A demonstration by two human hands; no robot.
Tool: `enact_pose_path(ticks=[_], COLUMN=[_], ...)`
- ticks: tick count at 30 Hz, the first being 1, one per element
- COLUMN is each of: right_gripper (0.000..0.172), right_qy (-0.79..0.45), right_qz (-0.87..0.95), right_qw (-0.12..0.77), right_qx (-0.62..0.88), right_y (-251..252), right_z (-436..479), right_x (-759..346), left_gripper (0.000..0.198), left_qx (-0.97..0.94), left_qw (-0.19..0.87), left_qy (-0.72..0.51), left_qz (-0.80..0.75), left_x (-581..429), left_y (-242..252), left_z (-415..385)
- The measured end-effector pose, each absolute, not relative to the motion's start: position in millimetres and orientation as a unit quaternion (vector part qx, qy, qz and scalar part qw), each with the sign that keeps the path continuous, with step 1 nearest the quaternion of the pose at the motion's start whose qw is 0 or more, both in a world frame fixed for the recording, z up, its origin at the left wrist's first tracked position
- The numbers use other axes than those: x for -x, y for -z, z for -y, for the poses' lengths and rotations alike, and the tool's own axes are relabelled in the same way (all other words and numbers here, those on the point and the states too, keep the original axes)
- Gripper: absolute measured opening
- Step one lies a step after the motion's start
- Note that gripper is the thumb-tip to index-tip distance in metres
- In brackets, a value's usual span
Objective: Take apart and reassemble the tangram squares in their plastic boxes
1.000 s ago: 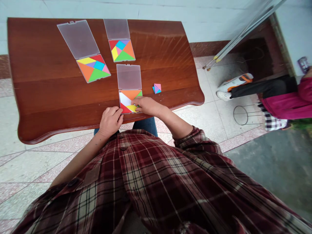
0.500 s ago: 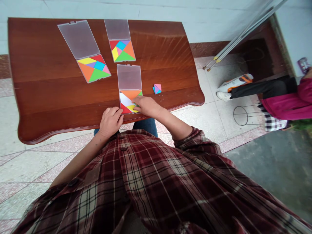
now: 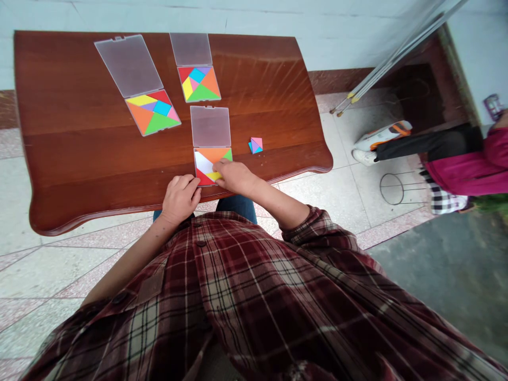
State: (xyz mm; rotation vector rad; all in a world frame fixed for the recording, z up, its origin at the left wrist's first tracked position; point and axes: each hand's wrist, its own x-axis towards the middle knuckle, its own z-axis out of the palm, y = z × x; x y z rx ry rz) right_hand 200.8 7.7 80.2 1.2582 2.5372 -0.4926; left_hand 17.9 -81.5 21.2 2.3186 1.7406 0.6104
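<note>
The left hand (image 3: 180, 198), fingers close together, touched the near tangram case (image 3: 210, 127) at its near-left corner. The right hand (image 3: 237, 177) bent over its yellow piece (image 3: 213, 176); I couldn't tell whether either gripped. The case was part-filled, a white patch (image 3: 203, 163) showing; loose tangram pieces (image 3: 256, 144) lay right of it, two filled cases (image 3: 191, 50) (image 3: 127, 66) beyond. The right hand had shifted slightly left.

Gap btwn nr case (image 3: 210, 127) & loose pcs (image 3: 256, 144)

The desk (image 3: 99, 164) before me is glossy red-brown wood with a curving front edge. On it, opened flat, lie a left tangram case (image 3: 130, 66), a back tangram case (image 3: 191, 50) and, at my left fingers (image 3: 186, 181) near that edge, a front tangram case (image 3: 210, 127). Right of this, pink, purple and blue tangram pieces (image 3: 257, 143) overlap.
</note>
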Motion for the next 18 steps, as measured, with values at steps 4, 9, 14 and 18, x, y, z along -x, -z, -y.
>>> enact_pose_path(ticks=[4,9,14,18], right_gripper=[0.032,0.036,0.023,0.005], right_qy=[0.203,0.229,0.245,0.306], right_qz=[-0.858,-0.837,-0.828,-0.813], right_qw=[0.127,0.13,0.121,0.076], right_qx=[-0.454,-0.48,-0.49,-0.489], right_y=[-79,-78,-78,-80], right_z=[-10,-14,-19,-26], right_x=[-198,-195,-196,-199], left_gripper=[0.031,0.031,0.031,0.032], left_qx=[-0.784,-0.788,-0.786,-0.788], left_qw=[0.069,0.057,0.06,0.056], left_qy=[-0.216,-0.216,-0.216,-0.216], left_qz=[-0.578,-0.573,-0.576,-0.574], left_x=[-18,-17,-18,-19], left_y=[-19,-19,-20,-19], left_z=[82,82,82,82])
